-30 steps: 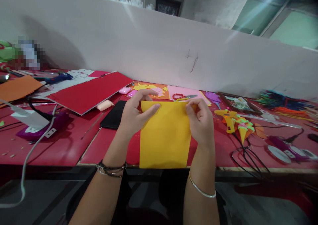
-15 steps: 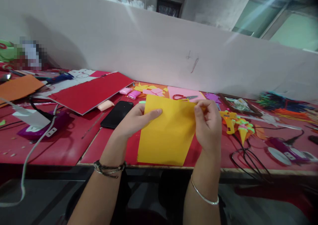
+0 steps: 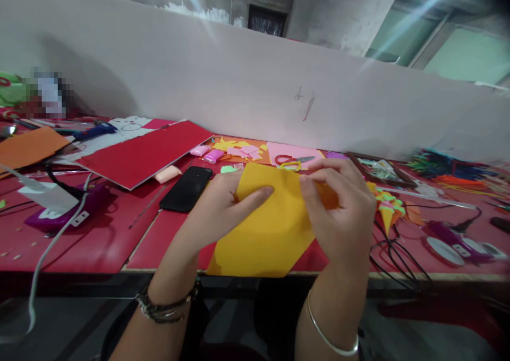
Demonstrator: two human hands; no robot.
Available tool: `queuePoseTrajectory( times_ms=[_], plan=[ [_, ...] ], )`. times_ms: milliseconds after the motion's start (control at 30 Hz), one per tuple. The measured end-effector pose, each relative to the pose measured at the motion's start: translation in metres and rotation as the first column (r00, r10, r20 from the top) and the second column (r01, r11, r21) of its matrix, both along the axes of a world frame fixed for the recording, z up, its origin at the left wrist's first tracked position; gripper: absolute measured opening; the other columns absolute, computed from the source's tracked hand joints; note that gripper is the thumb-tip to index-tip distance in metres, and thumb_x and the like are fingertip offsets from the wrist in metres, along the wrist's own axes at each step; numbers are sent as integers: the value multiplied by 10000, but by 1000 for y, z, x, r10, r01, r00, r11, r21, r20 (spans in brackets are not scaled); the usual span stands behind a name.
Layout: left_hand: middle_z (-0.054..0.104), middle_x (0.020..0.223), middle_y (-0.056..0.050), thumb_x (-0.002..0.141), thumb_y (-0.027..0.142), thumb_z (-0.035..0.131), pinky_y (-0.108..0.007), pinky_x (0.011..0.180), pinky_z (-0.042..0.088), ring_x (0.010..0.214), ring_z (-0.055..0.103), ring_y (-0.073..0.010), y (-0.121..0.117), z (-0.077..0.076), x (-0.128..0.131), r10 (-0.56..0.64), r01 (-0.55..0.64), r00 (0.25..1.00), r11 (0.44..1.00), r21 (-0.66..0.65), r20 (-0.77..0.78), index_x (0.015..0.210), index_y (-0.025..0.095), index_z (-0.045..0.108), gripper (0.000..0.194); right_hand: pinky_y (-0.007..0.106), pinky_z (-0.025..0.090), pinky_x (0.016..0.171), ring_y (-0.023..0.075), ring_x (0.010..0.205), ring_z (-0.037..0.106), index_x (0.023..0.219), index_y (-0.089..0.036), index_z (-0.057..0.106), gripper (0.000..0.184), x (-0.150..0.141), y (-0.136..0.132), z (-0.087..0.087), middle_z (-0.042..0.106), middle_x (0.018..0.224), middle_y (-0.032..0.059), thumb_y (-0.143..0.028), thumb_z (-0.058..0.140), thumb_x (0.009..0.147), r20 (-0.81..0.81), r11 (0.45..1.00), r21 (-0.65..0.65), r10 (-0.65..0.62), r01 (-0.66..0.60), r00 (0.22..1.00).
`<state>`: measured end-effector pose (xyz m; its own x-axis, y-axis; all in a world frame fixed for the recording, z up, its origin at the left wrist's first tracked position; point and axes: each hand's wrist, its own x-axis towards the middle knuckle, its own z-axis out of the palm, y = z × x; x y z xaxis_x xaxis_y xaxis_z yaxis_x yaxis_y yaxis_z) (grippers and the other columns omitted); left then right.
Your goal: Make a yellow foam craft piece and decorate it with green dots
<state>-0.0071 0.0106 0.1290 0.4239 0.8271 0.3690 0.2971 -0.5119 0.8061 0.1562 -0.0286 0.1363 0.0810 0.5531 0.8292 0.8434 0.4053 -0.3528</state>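
Observation:
A yellow paper sheet (image 3: 266,233) is held tilted over the front edge of the red table (image 3: 99,238). My left hand (image 3: 223,207) grips its upper left part, thumb laid across the top face. My right hand (image 3: 342,212) is curled round the upper right corner, fingers pinched on the paper and bending that corner. A black phone (image 3: 186,188) lies just left of my left hand. Red-handled scissors (image 3: 292,160) rest on a pink sheet (image 3: 279,151) behind the paper.
A red board (image 3: 143,151) lies at the left, with an orange sheet (image 3: 27,145) and a purple device with a cable (image 3: 64,207). Paper scraps (image 3: 239,149), a paper ice-cream cone (image 3: 388,209), black cables (image 3: 394,249) and pipe cleaners (image 3: 450,164) lie right. A white wall (image 3: 239,84) backs the table.
The yellow sheet has turned clockwise and tilted. My right hand has closed round its upper right corner and moved inward; my left thumb has slid further across the top.

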Motion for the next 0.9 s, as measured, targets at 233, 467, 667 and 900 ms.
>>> queuePoseTrajectory(
  times_ms=[233,467,667,900],
  plan=[
    [460,554,22,795,367,458,-162,399,288,476,398,-60,10,-8,3,75,-76,996,997,29,40,645,127,518,290,455,237,954,152,790,535,668,-207,507,158,-5,21,2,581,793,-14,-308,499,788,82,989,-146,1,11,997],
    [430,544,26,799,373,449,-164,395,277,464,373,-53,14,-12,2,56,-52,995,997,-51,81,668,125,525,290,450,112,1008,97,693,518,600,-193,447,255,-10,33,1,557,680,-64,-338,471,809,51,969,-225,118,-104,992],
    [405,532,31,794,376,457,-161,380,259,452,341,-49,15,-14,4,41,-31,993,996,-86,110,700,129,547,279,382,196,980,54,524,393,546,-178,372,288,-5,33,-1,418,542,-85,-266,462,805,2,963,-213,171,-166,985],
    [391,512,40,780,387,477,-150,362,250,430,335,-43,12,-14,8,29,-6,987,989,-149,157,651,139,509,281,323,336,784,79,518,348,513,-179,352,318,-4,31,0,344,502,-68,-282,491,780,-63,971,-164,164,-173,984]
  ],
)
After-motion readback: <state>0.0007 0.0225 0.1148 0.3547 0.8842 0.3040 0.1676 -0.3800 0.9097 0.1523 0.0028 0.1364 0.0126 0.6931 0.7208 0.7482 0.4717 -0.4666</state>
